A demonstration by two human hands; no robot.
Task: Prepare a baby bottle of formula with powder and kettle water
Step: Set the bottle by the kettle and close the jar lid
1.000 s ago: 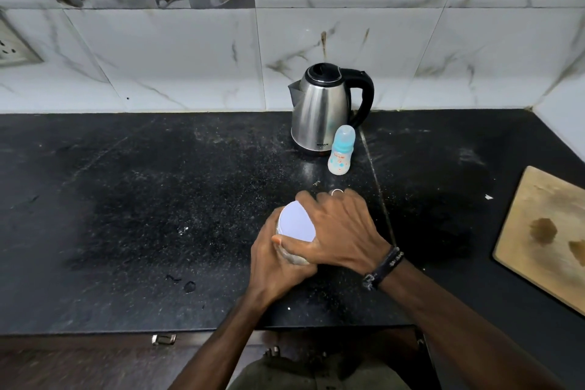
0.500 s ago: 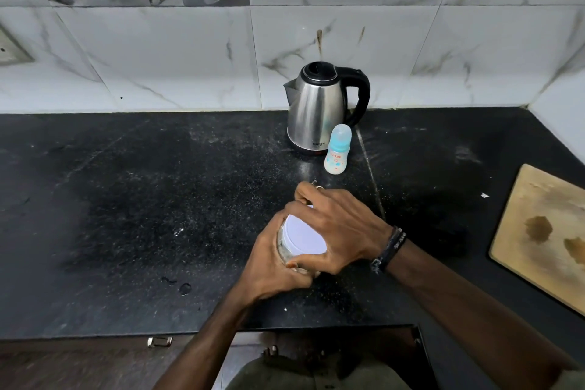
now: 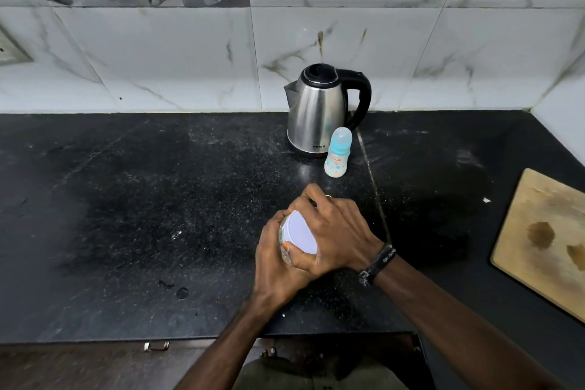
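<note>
Near edge, centre: both forearms reach in over the black speckled table (image 3: 126, 215). The left hand (image 3: 278, 266) wraps the body of a small jar (image 3: 282, 236), whose clear wall shows only as a narrow strip between the hands; its contents cannot be made out. The right hand (image 3: 335, 231) lies over the jar's flat, pale lavender lid (image 3: 299, 233), fingers (image 3: 311, 196) curled round the far rim and thumb hooked on the near rim, so that about half of the lid stays hidden. A dark braided band (image 3: 378, 261) circles the right wrist. A few small wet spots (image 3: 180, 291) mark the table left of the arms.

Right edge: a stained wooden board (image 3: 544, 237) lies flat, well apart from the hands.

Farther, centre: a baby bottle (image 3: 338, 152) stands upright, capped with a translucent blue dome, its white body printed with small coloured figures; what it contains cannot be told. Just behind it, close to touching, stands a stainless steel kettle (image 3: 316, 114) with black lid and black handle turned right, set against the marbled tile wall (image 3: 190, 57).
</note>
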